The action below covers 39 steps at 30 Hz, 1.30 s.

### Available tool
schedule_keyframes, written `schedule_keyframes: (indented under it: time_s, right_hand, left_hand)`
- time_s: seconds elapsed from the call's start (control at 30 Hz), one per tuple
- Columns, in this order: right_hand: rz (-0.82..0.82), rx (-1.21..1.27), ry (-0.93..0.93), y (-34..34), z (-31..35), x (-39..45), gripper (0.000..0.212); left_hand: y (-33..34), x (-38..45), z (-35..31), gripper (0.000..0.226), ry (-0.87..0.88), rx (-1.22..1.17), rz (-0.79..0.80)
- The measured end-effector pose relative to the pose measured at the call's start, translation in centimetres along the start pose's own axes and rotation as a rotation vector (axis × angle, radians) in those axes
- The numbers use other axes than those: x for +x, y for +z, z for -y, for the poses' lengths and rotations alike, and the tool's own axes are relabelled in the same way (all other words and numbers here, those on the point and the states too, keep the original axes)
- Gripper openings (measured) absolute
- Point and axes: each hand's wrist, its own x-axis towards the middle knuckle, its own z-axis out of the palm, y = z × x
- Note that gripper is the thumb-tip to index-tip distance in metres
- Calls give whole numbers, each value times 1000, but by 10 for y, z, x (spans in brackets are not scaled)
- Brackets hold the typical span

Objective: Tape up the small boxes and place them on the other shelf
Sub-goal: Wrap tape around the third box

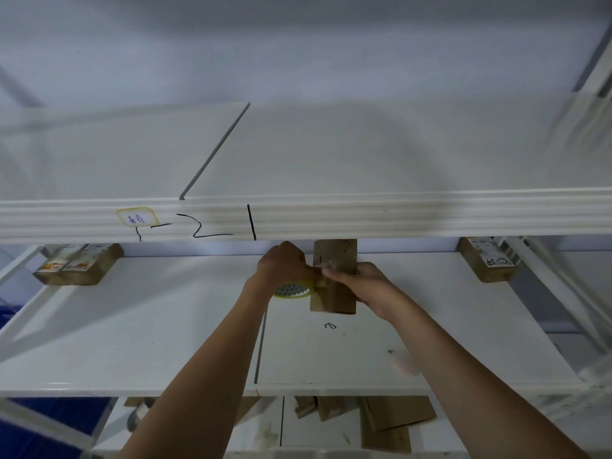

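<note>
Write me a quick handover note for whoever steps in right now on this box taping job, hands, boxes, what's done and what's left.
Left hand: grips the tape roll beside the box.
Right hand: pinches the tape end against the small box on the middle shelf.
Done: taping under way on this box; whether the strip is stuck down cannot be told.
Other boxes sit at the shelf's far left and far right.
Left: finish taping, move it to the other shelf; flat cardboard lies below.
</note>
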Motion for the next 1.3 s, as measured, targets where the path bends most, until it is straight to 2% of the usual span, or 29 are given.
schedule_keyframes:
  time_s: [0.07, 0.13, 0.2, 0.33, 0.43, 0.6, 0.87, 1.1, 1.3]
  right_hand:
    - [-94, -86, -17, 3, 1, 2, 32]
    - [-152, -99, 0, -3, 1, 5, 17]
    - [-161, -56, 9, -13, -1, 5, 21]
    - [-109, -6, 31, -25, -5, 1, 27]
    - [-79, 8, 51, -26, -6, -2, 28]
    - [-3, 34, 40, -34, -1, -8, 24]
    - [111, 161, 18, -33, -6, -13, 31]
    - [139, 316, 67, -27, -8, -14, 30]
    - [77, 135, 122, -37, -27, -6, 38]
  left_hand:
    - [2, -1, -4, 54, 6, 12, 3]
    - [2, -1, 0, 49, 9, -104, 33]
    - [-3, -1, 10, 42, 27, -240, 97]
    - [-9, -3, 24, 40, 57, -278, 171]
    - [-6, -1, 29, 46, 32, -252, 145]
    - [-7, -2, 43, 53, -64, 6, -4]
    - [4, -3, 43, 53, -68, 10, 76]
    - [9, -1, 34, 50, -13, -60, 58]
    - [19, -3, 42, 56, -32, 29, 109]
